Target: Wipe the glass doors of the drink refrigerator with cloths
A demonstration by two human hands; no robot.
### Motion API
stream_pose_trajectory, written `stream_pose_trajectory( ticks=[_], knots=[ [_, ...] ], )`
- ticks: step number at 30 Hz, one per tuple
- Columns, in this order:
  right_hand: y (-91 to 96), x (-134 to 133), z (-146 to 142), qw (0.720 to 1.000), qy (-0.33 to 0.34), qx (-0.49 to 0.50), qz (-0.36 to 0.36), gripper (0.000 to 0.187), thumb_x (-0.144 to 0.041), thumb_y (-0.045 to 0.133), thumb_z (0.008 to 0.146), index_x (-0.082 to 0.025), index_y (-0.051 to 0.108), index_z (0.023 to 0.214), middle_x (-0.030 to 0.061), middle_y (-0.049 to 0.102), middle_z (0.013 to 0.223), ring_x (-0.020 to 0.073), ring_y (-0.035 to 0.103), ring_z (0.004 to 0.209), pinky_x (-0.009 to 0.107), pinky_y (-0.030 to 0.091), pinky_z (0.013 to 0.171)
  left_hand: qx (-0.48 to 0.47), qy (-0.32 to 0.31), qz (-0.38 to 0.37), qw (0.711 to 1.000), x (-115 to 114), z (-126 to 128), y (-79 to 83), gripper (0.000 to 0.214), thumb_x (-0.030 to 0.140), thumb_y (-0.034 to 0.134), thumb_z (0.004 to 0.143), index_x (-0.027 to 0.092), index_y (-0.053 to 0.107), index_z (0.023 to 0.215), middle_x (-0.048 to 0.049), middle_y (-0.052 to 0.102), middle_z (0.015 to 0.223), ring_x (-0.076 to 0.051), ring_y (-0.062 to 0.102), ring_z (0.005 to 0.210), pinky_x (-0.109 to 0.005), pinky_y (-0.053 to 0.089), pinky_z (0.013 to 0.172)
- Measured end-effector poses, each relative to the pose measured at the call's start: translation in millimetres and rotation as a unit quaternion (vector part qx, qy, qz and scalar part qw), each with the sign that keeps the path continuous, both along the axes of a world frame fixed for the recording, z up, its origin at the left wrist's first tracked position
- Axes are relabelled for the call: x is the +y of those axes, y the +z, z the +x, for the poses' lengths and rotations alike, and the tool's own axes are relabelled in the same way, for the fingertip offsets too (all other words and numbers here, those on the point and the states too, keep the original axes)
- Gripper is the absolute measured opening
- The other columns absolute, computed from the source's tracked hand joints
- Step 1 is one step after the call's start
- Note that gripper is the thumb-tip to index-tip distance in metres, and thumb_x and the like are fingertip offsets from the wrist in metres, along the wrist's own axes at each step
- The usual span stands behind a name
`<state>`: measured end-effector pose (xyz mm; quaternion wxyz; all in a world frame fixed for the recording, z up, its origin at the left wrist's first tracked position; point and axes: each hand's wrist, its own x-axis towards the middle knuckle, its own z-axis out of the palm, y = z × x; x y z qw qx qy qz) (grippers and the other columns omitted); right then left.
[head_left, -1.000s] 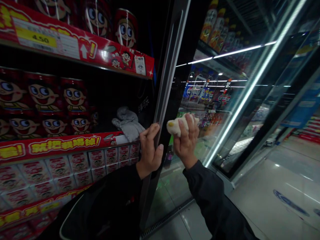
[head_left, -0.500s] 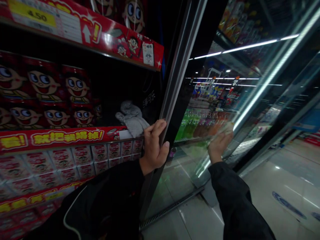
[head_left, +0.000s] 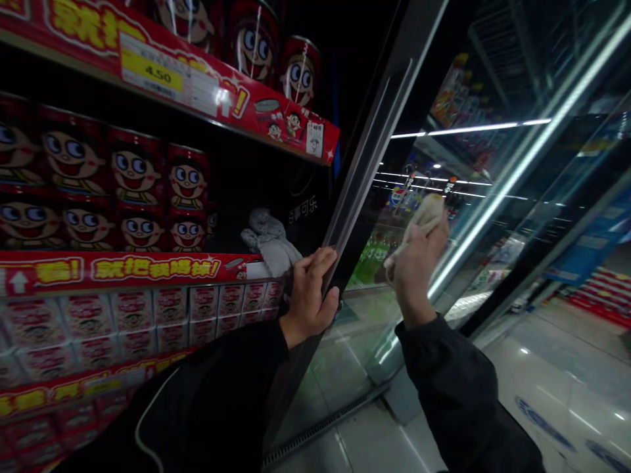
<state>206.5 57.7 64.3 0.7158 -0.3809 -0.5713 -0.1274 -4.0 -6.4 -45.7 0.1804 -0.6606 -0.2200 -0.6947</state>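
Note:
My right hand [head_left: 417,272] is shut on a cream-coloured cloth [head_left: 424,217] and presses it against the glass pane of a cooler door [head_left: 374,315]. My left hand [head_left: 310,299] wraps the black edge of the door frame [head_left: 367,171], its fingers on the metal strip and its thumb at the inner side. Dark sleeves cover both forearms. Behind the glass, reflections hide most of the shelved drinks.
To the left stands a display of red cartoon-printed cans [head_left: 138,171] and boxes [head_left: 133,315] on red-edged shelves, with a 4.50 price tag [head_left: 152,72]. A grey cloth [head_left: 270,244] lies on a shelf. A shiny tiled floor [head_left: 557,387] spreads at lower right.
My right hand has moved up and left across the glass with the cloth, having pressed it lower right earlier. My left hand stays on the door edge while the view tilts slightly.

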Motion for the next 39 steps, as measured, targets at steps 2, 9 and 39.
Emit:
stream_pose_trajectory(
  ticks=[2, 9, 39],
  knots=[
    [4.5, -20.2, -40.3, 0.991, -0.03, -0.101, 0.083, 0.061, -0.047, 0.045, 0.107, -0.025, 0.044, 0.164, 0.0145, 0.042, 0.176, 0.032, 0.034, 0.17, 0.068, 0.028, 0.138, 0.005, 0.005, -0.004, 1.0, -0.3, -0.3, -0.1, 0.062, 0.042, 0.043, 0.116, 0.025, 0.033, 0.175, -0.015, 0.061, 0.163, -0.029, 0.054, 0.151, -0.047, 0.048, 0.12],
    [-6.7, -62.0, -88.9, 0.937, -0.045, -0.301, 0.17, 0.053, -0.041, 0.052, 0.111, -0.036, 0.05, 0.163, 0.0101, 0.051, 0.172, 0.0416, 0.035, 0.17, 0.071, 0.033, 0.133, -0.001, 0.039, -0.003, 0.999, 2.0, 0.7, -3.5, 0.067, 0.043, 0.047, 0.115, 0.026, 0.029, 0.177, -0.0164, 0.062, 0.16, -0.031, 0.056, 0.145, -0.05, 0.052, 0.115],
    [-131.8, 10.3, 30.3, 0.984, -0.071, 0.084, -0.141, 0.075, -0.057, 0.018, 0.11, -0.012, 0.037, 0.168, 0.0277, 0.035, 0.178, 0.0363, 0.027, 0.171, 0.072, 0.018, 0.14, 0.006, 0.059, -0.007, 0.998, 5.4, -0.3, -3.6, 0.062, 0.043, 0.05, 0.114, 0.024, 0.039, 0.172, -0.0167, 0.058, 0.164, -0.029, 0.056, 0.143, -0.048, 0.049, 0.12]
  ],
)
